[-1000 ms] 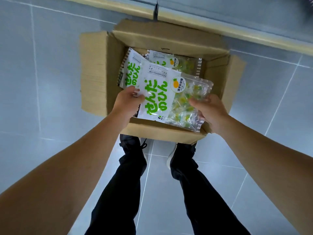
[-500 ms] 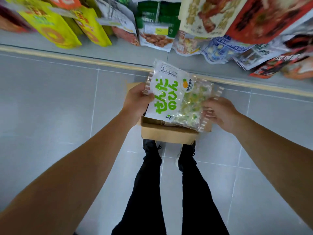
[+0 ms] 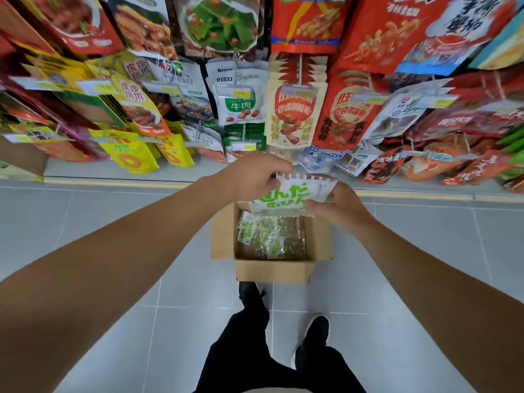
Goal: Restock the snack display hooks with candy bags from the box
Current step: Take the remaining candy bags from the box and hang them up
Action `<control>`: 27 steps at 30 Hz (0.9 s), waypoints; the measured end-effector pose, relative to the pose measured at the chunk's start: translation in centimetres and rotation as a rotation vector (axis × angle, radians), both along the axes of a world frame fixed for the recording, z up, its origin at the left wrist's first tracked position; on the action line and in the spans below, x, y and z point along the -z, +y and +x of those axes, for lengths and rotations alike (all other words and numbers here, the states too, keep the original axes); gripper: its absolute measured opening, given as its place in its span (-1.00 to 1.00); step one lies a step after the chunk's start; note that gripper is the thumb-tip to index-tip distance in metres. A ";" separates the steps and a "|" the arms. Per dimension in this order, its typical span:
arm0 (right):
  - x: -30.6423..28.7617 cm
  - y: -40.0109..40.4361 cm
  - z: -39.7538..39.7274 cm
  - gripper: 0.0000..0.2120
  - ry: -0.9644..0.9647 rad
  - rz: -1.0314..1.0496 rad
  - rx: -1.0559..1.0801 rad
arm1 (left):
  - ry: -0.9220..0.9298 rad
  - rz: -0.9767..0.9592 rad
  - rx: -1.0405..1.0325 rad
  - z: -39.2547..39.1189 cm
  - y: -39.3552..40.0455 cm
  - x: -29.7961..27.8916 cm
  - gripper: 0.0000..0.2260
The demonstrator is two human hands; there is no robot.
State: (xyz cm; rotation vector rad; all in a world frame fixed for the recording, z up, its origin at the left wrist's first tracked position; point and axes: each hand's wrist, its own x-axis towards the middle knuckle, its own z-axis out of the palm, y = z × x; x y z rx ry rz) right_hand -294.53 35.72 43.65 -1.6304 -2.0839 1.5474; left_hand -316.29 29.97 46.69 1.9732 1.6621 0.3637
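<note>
Fingers (image 3: 279,169) of both hands pinch the white-and-green plastic candy bag (image 3: 292,194), now lifted clear above the brown cardboard box (image 3: 273,269) toward the snack display hooks (image 3: 241,131); hanging comes next.

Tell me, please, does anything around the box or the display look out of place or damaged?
Nothing stands out. The brown cardboard box sits open on the grey floor with candy bags lying loose inside, and both hands, left and right, hold one white-and-green candy bag intact.
</note>
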 end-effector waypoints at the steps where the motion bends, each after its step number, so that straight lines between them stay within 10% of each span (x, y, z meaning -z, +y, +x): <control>1: -1.1 -0.6 0.7 -0.80 0.017 -0.013 0.033 | 0.041 0.022 0.012 1.1 0.1 -0.9 -0.87; 7: -3.1 -2.7 7.8 -0.94 0.234 -0.016 0.320 | 0.033 0.211 -0.206 8.1 0.1 -4.5 -0.78; 12: -6.0 -2.7 17.4 -0.85 0.468 -0.061 0.364 | -0.441 -0.003 -0.591 16.5 -1.1 -6.5 -0.36; 22: -16.0 0.9 37.6 -0.62 0.760 -0.058 0.531 | -0.691 -0.211 -0.485 39.8 -1.1 -11.5 -0.80; 27: -20.5 4.2 46.0 -0.93 0.770 0.101 0.518 | -0.755 -0.120 -0.465 47.4 4.8 -15.0 -0.34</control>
